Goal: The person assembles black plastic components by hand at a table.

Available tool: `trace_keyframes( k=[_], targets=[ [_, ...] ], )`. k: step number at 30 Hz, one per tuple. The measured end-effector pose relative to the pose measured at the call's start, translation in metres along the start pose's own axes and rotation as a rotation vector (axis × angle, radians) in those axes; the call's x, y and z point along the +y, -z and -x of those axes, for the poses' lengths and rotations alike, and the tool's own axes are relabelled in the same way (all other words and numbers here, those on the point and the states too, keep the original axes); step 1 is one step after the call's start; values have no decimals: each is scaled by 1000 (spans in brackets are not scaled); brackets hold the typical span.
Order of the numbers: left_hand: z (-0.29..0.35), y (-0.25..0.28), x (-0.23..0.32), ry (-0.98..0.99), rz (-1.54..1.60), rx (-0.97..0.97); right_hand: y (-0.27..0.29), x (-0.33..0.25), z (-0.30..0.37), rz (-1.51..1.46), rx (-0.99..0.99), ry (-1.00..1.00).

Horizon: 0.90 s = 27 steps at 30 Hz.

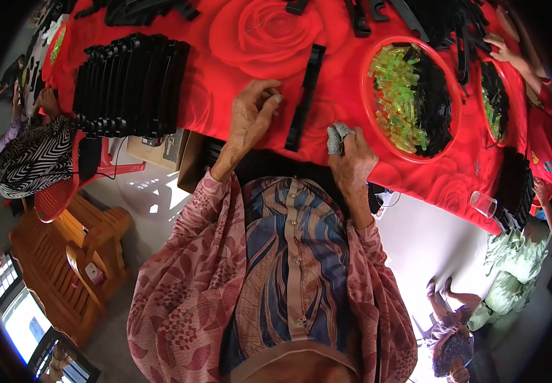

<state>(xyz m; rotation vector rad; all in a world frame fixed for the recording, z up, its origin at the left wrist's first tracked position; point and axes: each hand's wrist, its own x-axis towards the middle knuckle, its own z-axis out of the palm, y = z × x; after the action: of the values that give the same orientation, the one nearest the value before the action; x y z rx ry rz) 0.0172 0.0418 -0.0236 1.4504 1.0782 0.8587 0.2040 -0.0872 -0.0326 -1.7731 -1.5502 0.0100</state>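
Observation:
A long, narrow black plastic strip (305, 96) lies lengthwise on the red rose-patterned tablecloth (225, 96) in front of me. To its left hovers my left hand (255, 113), its fingers loosely bent, thumb and forefinger apart, nothing visible between them. My right hand (356, 159) is by the table edge, right of the strip, with its fingers curled in. A crumpled grey cloth piece (337, 138) shows at its fingertips; whether it is pinched or wrapped round a digit is hard to make out. Neither hand touches the strip.
A red-rimmed round tray (368, 121) of yellow-green and black small pieces sits to the right. Black strips stand stacked (129, 86) at the left. A clear cup (483, 203) is near the right table edge. Other people work at both sides.

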Motion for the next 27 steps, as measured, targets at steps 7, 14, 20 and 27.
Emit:
trace_keyframes(
  k=[7,14,20,27],
  targets=[
    [12,-7,18,-189,-243,-15,2,2,0,47,-10,-13],
    [21,-30,33,-58,-224,-126,33,-8,-4,-103,26,-115],
    [22,-27,25,-84,-162,-147,81,20,-22,70,234,-289],
    [23,-25,22,-48,-121,-142,75,51,-53,191,104,-161]
  ],
)
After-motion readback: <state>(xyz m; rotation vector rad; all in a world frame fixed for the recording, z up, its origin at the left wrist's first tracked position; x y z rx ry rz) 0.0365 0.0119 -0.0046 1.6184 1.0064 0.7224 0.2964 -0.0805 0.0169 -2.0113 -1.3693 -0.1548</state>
